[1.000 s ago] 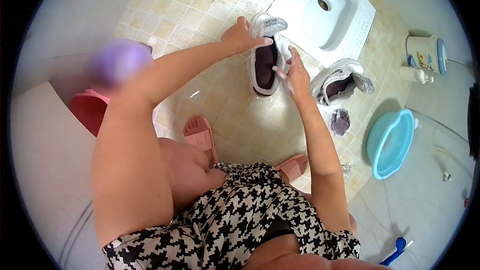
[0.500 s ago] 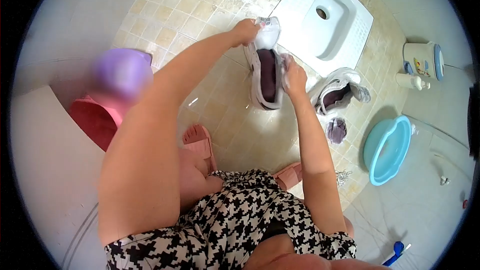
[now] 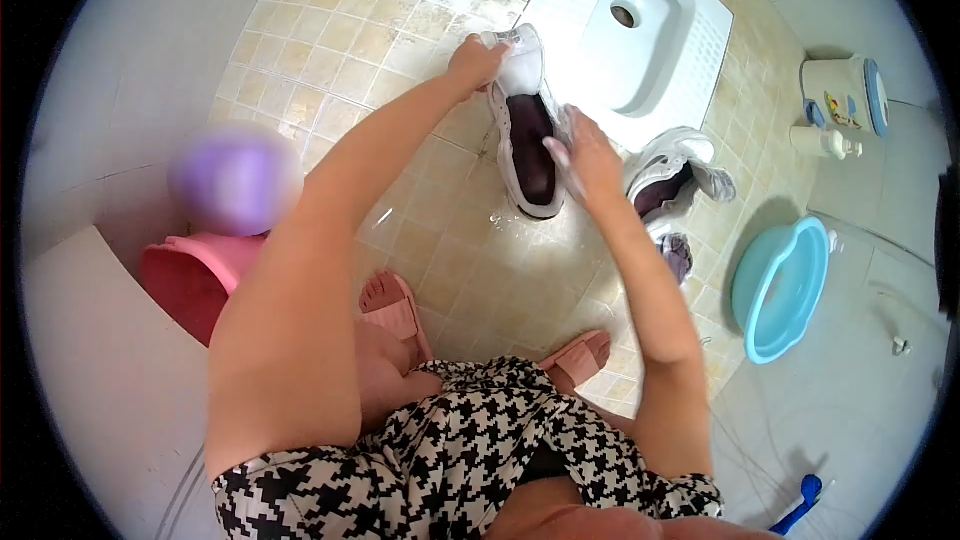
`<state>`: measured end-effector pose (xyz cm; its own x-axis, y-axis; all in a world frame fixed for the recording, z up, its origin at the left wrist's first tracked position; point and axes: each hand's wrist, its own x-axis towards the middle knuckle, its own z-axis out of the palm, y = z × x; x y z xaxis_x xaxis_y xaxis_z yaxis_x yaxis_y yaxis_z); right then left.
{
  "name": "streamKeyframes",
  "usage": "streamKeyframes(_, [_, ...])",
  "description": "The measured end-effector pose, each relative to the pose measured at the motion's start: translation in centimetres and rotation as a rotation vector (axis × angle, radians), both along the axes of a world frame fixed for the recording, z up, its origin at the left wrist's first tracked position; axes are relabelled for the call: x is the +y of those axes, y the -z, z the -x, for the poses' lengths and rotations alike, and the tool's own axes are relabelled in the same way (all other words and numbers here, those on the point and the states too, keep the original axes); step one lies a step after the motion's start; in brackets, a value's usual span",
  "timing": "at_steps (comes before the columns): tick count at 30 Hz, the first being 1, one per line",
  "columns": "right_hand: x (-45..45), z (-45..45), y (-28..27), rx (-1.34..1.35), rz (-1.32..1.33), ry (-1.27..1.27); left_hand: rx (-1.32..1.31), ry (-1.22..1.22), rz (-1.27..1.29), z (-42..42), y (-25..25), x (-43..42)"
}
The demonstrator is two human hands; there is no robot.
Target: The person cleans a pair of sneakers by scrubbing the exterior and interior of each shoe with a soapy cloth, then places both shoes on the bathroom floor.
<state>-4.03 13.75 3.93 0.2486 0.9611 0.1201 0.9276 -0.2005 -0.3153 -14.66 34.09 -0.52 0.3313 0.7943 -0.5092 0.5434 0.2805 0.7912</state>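
A wet white sneaker (image 3: 505,145) with a dark insole stands on the tiled floor, its tongue pulled up and away from the opening. My left hand (image 3: 477,67) grips the top of that tongue, fingers closed on it. Along the sneaker's right side lies my right hand (image 3: 592,162), fingers stretched and thumb apart, with whitish suds on the skin. It touches or nearly touches the shoe's edge. The second white sneaker (image 3: 675,175) rests just right of my right hand. Beside it is a small crumpled purplish-grey piece (image 3: 677,255), partly covered by my forearm.
A white squat toilet (image 3: 640,35) is set in the floor ahead. On the right are a light blue basin (image 3: 782,290), a pump bottle (image 3: 822,142), a lidded container (image 3: 840,95) and a blue-headed brush (image 3: 800,505). A pink bucket (image 3: 190,285) and a blurred purple object (image 3: 235,180) are at left.
My right hand has loosened from the sneaker's side, its fingers now extended. My left hand has shifted slightly left with the tongue. The view has moved a little.
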Motion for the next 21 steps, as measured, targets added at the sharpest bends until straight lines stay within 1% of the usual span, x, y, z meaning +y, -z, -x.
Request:
streamKeyframes(1, [-1.1,-0.3,-2.1,-0.022,-0.003,-0.033,-0.026,0.035,0.033,0.7,-1.7,-0.4])
streamKeyframes(2, [-2.8,-0.8,-4.4,-0.009,0.117,-0.115,-0.048,0.075,0.068,1.4,-2.5,-0.9])
streamKeyframes(3, [-5.2,-1.4,-6.5,0.009,0.237,-0.195,-0.080,0.114,0.037,2.5,-1.8,-1.6])
streamKeyframes(5, [-10.9,-3.2,-8.8,-0.028,0.326,-0.376,-0.150,0.195,-0.034,4.7,-0.1,-2.3])
streamKeyframes(7, [-18.4,-4.8,-8.9,0.062,0.509,-0.270,-0.032,0.307,-0.076,6.7,-2.5,-3.9])
streamKeyframes(9, [-26.2,-5.1,-7.0,0.158,0.851,-0.007,0.124,0.549,-0.110,10.1,0.0,-4.9])
streamKeyframes(11, [-32.0,-3.6,-4.4,0.390,0.991,0.333,0.360,0.909,-0.012,12.6,-1.7,-7.2])
streamKeyframes(12, [-34.4,-2.7,-2.2,0.477,1.010,0.380,0.518,1.041,0.028,13.6,-2.1,-8.7])
streamKeyframes(13, [-36.4,-1.6,0.1,0.569,1.028,0.429,0.589,1.209,0.029,14.4,-2.4,-10.1])
streamKeyframes(14, [-38.0,-0.2,2.1,0.750,0.995,0.594,0.659,1.379,0.036,14.8,-2.7,-11.6])
streamKeyframes(15, [-38.9,1.1,3.4,0.934,0.957,0.761,0.697,1.473,-0.056,14.7,-3.9,-13.1])
streamKeyframes(16, [-39.1,1.9,3.5,0.966,0.904,0.849,0.734,1.568,-0.146,14.1,-5.0,-14.6])
streamKeyframes(18, [-38.8,3.7,3.5,1.034,0.803,1.010,0.628,1.891,-0.431,13.0,-4.0,-17.2])
streamKeyframes(19, [-39.1,5.1,3.7,1.180,0.595,1.049,0.553,2.046,-0.574,12.3,-3.4,-18.5])
streamKeyframes(20, [-39.5,6.6,3.7,1.309,0.374,1.084,0.437,2.064,-0.620,11.3,-3.2,-19.6])
streamKeyframes(21, [-39.6,7.1,3.8,1.362,0.288,1.105,0.316,2.075,-0.665,10.1,-2.9,-20.8])
